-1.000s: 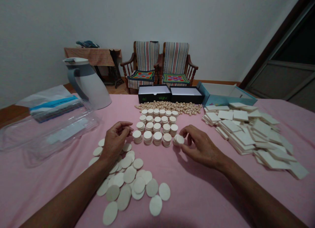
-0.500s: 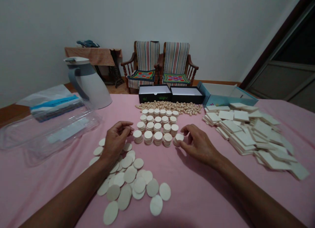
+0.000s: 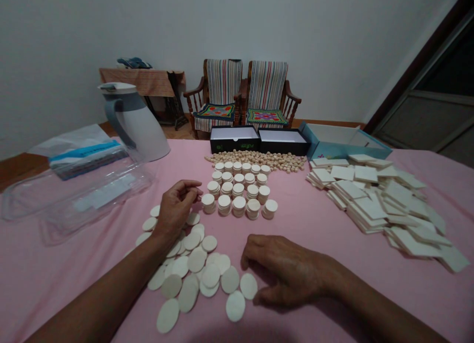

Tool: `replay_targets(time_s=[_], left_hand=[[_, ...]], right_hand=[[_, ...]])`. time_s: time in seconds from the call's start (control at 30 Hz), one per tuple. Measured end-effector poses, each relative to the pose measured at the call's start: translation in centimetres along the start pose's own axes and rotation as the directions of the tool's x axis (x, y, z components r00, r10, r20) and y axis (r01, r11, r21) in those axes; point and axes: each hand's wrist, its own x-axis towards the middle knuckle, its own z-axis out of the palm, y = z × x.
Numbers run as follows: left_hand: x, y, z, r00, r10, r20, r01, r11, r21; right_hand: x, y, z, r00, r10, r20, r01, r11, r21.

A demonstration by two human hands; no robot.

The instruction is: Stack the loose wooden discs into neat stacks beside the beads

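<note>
Several short stacks of round white discs (image 3: 239,205) stand in rows at the middle of the pink-covered table. Loose discs (image 3: 197,259) lie in a spread pile nearer to me. My left hand (image 3: 176,207) hovers at the left end of the nearest row, over the pile's upper edge, its thumb and fingers curled near each other; whether anything is between them is too small to tell. Beside the pile's right edge, my right hand (image 3: 285,269) has thumb and fingers apart around the side of a single disc (image 3: 248,286), with nothing held.
White square tiles (image 3: 366,205) lie heaped at the right. Small wooden beads (image 3: 262,160) spread behind the stacks, before two black boxes (image 3: 235,144) and a blue box (image 3: 344,148). A jug (image 3: 138,126), a blue packet (image 3: 87,158) and clear plastic trays (image 3: 99,192) are at the left.
My right hand has left the rightmost stack of the nearest row and moved down and left to the loose discs. My left hand has stayed nearly where it was.
</note>
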Motion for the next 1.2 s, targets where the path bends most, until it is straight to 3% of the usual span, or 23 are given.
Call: replay_targets(time_s=[0.17, 0.27, 0.33, 0.4, 0.5, 0.67, 1.03, 1.2], left_hand=[[0.0, 0.0, 0.0, 1.0, -0.002, 0.001, 0.002, 1.0, -0.019], [0.0, 0.0, 0.0, 1.0, -0.005, 0.004, 0.005, 1.0, -0.029], [0.0, 0.0, 0.0, 1.0, -0.005, 0.008, 0.005, 1.0, -0.026], [0.0, 0.1, 0.0, 1.0, -0.004, 0.01, 0.005, 1.0, -0.02], [-0.1, 0.1, 0.0, 1.0, -0.001, 0.011, 0.001, 1.0, -0.013], [-0.1, 0.2, 0.0, 1.0, 0.0, 0.012, 0.0, 1.0, -0.017], [-0.1, 0.3, 0.0, 1.0, 0.008, -0.002, -0.008, 1.0, -0.014], [-0.1, 0.3, 0.0, 1.0, 0.009, -0.007, -0.009, 1.0, -0.023]], right_hand=[[0.3, -0.7, 0.5, 1.0, -0.007, -0.025, 0.005, 0.998, -0.064], [0.2, -0.3, -0.2, 0.987, 0.049, -0.155, -0.059, 0.997, -0.058], [0.0, 0.4, -1.1, 0.942, 0.09, -0.324, -0.107, 0.994, -0.035], [-0.3, 1.6, -2.2, 0.862, 0.113, -0.494, -0.14, 0.99, -0.019], [-0.7, 3.4, -3.3, 0.764, 0.12, -0.634, -0.184, 0.982, -0.037], [-0.7, 5.0, -3.5, 0.741, 0.117, -0.662, -0.219, 0.973, -0.073], [-0.2, 5.2, -2.7, 0.687, 0.205, -0.697, -0.332, 0.942, -0.05], [-0.3, 5.0, -3.1, 0.609, 0.158, -0.777, -0.336, 0.939, -0.072]])
